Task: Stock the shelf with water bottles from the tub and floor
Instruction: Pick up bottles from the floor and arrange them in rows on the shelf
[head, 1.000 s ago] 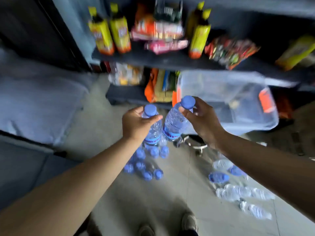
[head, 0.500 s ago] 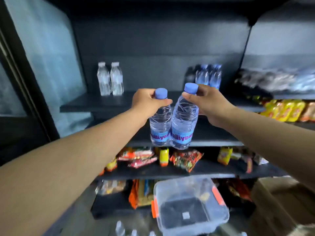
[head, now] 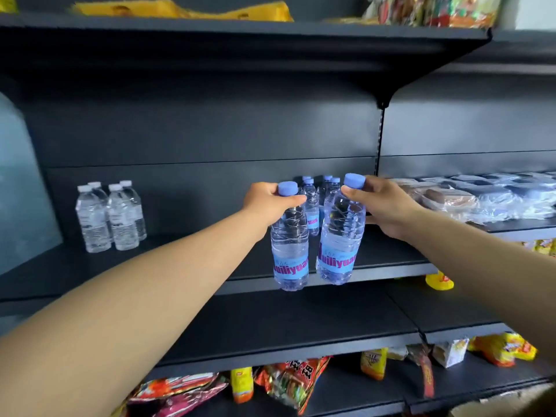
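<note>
Hands gripping necks, left hand one bottle, right hand another, above shelf front edge

The shelf lies bare between the white-capped bottles near its left end and the blue-capped bottles near its right end. Wrapped packs crowd the neighbouring shelf to the right.

The dark grey metal shelf carries four white-capped clear bottles at its left; blue-capped bottles stand right of them, then plastic-wrapped packs.
</note>
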`<state>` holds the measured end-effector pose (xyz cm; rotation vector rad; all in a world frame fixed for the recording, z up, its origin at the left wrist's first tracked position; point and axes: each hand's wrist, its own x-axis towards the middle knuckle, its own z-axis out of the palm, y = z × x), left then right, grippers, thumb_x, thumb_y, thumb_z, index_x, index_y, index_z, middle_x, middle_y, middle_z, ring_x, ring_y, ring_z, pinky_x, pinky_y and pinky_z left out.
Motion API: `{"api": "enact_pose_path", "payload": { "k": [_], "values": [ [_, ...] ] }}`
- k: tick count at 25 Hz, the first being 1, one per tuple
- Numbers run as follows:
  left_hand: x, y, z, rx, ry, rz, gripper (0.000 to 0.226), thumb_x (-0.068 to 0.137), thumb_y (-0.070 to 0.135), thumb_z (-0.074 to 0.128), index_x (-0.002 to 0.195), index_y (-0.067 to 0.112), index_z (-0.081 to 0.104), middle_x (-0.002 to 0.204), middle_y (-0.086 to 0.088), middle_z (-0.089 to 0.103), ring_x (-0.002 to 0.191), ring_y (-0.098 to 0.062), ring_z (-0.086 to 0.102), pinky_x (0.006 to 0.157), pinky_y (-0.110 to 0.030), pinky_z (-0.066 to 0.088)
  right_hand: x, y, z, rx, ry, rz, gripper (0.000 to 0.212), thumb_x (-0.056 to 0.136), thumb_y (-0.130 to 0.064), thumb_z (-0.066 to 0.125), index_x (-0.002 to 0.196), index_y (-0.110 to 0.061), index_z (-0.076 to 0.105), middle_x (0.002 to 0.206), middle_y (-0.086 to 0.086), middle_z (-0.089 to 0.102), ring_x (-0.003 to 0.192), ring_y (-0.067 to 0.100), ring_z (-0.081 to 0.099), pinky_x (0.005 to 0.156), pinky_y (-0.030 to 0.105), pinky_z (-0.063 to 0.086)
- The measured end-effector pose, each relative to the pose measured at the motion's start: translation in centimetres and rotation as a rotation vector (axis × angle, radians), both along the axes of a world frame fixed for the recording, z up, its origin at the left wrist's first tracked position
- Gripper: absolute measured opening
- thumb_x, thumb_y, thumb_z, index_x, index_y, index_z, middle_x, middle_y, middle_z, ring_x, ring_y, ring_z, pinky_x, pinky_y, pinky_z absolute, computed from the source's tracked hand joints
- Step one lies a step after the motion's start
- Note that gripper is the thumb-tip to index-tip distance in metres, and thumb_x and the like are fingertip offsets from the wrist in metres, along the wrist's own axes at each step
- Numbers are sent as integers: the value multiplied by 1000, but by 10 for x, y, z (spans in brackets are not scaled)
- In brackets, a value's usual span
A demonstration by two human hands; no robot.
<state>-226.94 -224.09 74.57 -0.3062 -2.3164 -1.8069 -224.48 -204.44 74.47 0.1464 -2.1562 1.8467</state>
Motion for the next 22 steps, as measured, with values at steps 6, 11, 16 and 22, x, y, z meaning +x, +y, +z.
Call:
{"api": "enact_pose_path", "payload": {
  "k": [6,11,16,22],
  "values": [
    [-150,81,-42,-20,-84,-15,29,76,14,76,104,13,67,92,0,68,86,-16,65,74,-22,51,-159,69,-53,96,-4,-45,17,87,-18,65,104,-17,62,96,0,67,89,16,61,76,27,48],
    [-232,105,-61,57,-92,-15,19,78,13,75,95,17,68,93,0,69,88,-16,66,82,-27,53,-233,103,-75,94,-43,53,21,90,-17,62,110,-12,61,108,7,67,95,23,65,79,29,55],
    [-281,130,-68,20,-12,89,19,79,18,73,97,18,67,100,-3,71,94,-20,66,90,-37,53,-280,108,-76,63,1,151,15,90,-14,61,101,-22,60,109,12,64,97,18,61,88,37,54],
    [-270,134,-151,24,61,75,70,66,15,78,126,35,47,117,13,63,104,-3,62,93,-28,50,-268,106,-155,39,-52,132,52,73,10,72,109,-14,45,94,-2,63,83,4,65,71,15,54]
  ]
}}
